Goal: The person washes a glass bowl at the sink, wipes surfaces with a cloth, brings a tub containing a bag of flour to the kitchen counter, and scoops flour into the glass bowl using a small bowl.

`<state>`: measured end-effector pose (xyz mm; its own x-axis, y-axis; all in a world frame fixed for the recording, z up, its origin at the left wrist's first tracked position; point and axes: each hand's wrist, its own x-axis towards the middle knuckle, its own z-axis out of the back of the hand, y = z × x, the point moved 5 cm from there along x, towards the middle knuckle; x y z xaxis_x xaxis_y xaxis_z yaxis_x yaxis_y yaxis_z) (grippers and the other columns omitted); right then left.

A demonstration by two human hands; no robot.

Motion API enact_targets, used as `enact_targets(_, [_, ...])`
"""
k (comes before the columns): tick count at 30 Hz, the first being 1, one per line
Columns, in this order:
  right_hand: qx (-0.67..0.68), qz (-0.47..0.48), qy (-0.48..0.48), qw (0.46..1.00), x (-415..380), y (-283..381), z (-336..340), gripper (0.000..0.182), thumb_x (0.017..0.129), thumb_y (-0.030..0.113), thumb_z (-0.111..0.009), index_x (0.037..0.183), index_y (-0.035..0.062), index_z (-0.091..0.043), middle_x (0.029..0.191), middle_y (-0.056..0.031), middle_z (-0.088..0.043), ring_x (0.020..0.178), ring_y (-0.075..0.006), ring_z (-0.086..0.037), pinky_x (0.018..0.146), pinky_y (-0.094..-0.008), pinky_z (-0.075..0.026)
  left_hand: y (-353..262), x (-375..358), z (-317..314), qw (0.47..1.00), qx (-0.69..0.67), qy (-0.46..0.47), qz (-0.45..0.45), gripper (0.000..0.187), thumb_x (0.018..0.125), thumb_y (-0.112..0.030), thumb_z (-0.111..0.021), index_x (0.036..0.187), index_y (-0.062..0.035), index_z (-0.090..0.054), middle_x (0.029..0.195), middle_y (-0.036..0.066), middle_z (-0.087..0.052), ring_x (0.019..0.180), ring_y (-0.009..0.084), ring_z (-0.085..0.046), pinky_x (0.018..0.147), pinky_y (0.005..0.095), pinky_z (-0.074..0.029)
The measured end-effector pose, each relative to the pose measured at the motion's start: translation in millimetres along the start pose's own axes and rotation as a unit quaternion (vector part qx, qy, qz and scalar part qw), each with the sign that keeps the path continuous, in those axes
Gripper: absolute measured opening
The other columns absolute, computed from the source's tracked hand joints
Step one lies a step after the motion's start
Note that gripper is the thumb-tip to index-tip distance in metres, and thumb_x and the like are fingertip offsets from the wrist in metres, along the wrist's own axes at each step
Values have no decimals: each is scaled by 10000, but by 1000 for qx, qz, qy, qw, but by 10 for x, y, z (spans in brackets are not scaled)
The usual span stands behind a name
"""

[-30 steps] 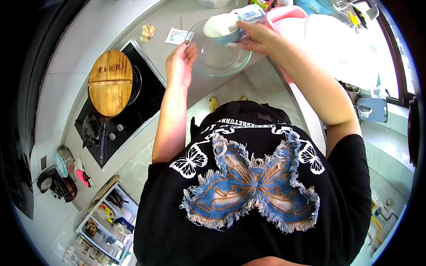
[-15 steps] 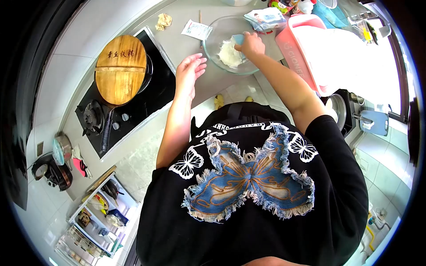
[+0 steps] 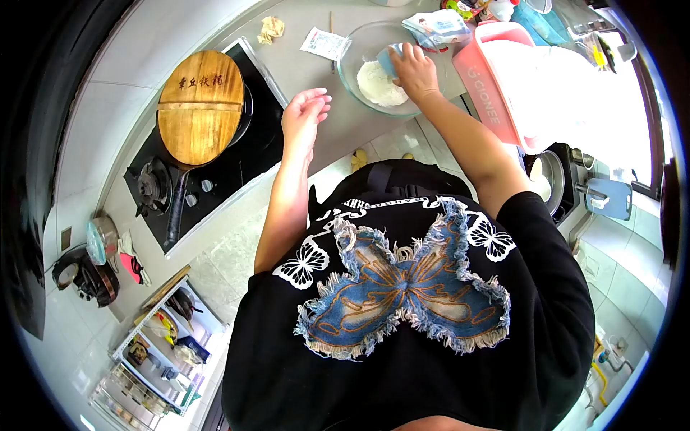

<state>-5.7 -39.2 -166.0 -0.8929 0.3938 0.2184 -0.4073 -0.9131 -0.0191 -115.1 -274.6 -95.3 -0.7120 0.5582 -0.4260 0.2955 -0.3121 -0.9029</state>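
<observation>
A clear glass bowl (image 3: 352, 54) sits on the grey counter and holds a heap of white flour (image 3: 379, 83). My right hand (image 3: 413, 68) is over the bowl, gripping a small blue bowl (image 3: 389, 56) tipped against the flour. My left hand (image 3: 305, 115) hovers open above the counter, left of the glass bowl and apart from it, fingers spread.
A wok with a wooden lid (image 3: 200, 104) stands on the black gas hob (image 3: 215, 169) at left. A white packet (image 3: 325, 43) and a crumpled paper (image 3: 271, 29) lie behind the bowl. A pink tub (image 3: 489, 79) stands to the right. A shelf rack (image 3: 154, 345) is at lower left.
My right hand brought the small blue bowl down from above the glass bowl and emptied flour into it. My left hand let go of the glass bowl's rim and drew back.
</observation>
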Motion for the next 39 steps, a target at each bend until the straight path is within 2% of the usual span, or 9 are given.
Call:
enact_targets(7, [22, -9, -38, 999, 269, 97, 444, 777, 607, 328, -850, 1303, 209, -526, 1081, -56, -511, 1034, -232, -544, 741, -335, -520, -114, -46, 131, 1000, 6, -8, 0, 247, 953, -122, -556, 1160, -13, -636, 1052, 93, -686, 949, 148, -642, 850, 280, -508])
enact_targets(11, [150, -238, -3, 960, 214, -135, 567, 678, 701, 325, -815, 1304, 182, -537, 1179, -134, -549, 1078, -323, -567, 839, -425, -517, -68, 51, 31, 1000, 8, 21, 1, 228, 958, -112, -551, 1147, -20, -641, 1049, 88, -687, 950, 145, -643, 848, 277, -507])
enact_targets(15, [379, -402, 34, 833, 191, -264, 320, 502, 836, 308, -700, 1251, 55, -574, 1049, -165, -671, 927, -301, -659, 801, -392, -524, -97, 62, 106, 1000, -2, 25, 17, 229, 964, -108, -544, 1157, -27, -635, 1058, 88, -687, 956, 148, -644, 848, 271, -507])
enact_targets(17, [636, -422, 151, 629, 148, -67, 170, 415, 907, 315, -641, 1203, 28, -590, 1014, -106, -693, 909, -238, -683, 750, -353, -539, -76, 40, 156, 1000, -2, 25, 1, 230, 967, -111, -542, 1160, -25, -632, 1056, 90, -687, 950, 149, -646, 844, 269, -509])
enact_targets(21, [814, -400, 142, 395, 239, 359, 657, 304, 973, 296, -552, 1157, 59, -596, 1026, -73, -681, 866, -209, -680, 763, -388, -581, 14, 68, 325, 999, -36, -30, 4, 179, 956, -105, -569, 1099, -33, -648, 982, 49, -690, 894, 120, -651, 785, 250, -503])
enact_targets(26, [850, -303, 160, 399, 462, 279, 1398, 334, 998, 325, -531, 1224, 80, -543, 1172, -51, -632, 1036, -170, -648, 808, -370, -591, -67, 190, 255, 1000, -27, -9, 13, 218, 947, -120, -574, 1134, -22, -629, 1024, 94, -686, 916, 169, -649, 814, 288, -522])
enact_targets(31, [855, -289, 108, 417, 431, -449, 2232, 340, 971, 340, -572, 1197, 86, -571, 1156, -66, -632, 974, -148, -652, 773, -322, -592, -182, 328, -12, 999, -11, 39, -6, 216, 950, -105, -561, 1134, -11, -624, 1012, 101, -685, 903, 171, -654, 815, 293, -537])
enact_targets(34, [864, -272, 51, 421, 250, -1190, 2564, 506, 925, 314, -634, 1291, 2, -479, 1267, -211, -566, 1101, -346, -617, 950, -493, -545, -293, 374, -299, 998, -3, 62, -22, 214, 951, -105, -561, 1132, -10, -624, 1000, 100, -685, 896, 168, -658, 809, 289, -541])
enact_targets(39, [773, -411, 23, 484, -283, -2178, 2780, 480, 918, 287, -650, 1263, -3, -485, 1160, -201, -622, 1001, -299, -678, 819, -463, -614, -435, 477, -870, 991, -4, 124, -52, 204, 958, -111, -574, 1124, -6, -630, 986, 97, -688, 887, 161, -662, 805, 282, -541])
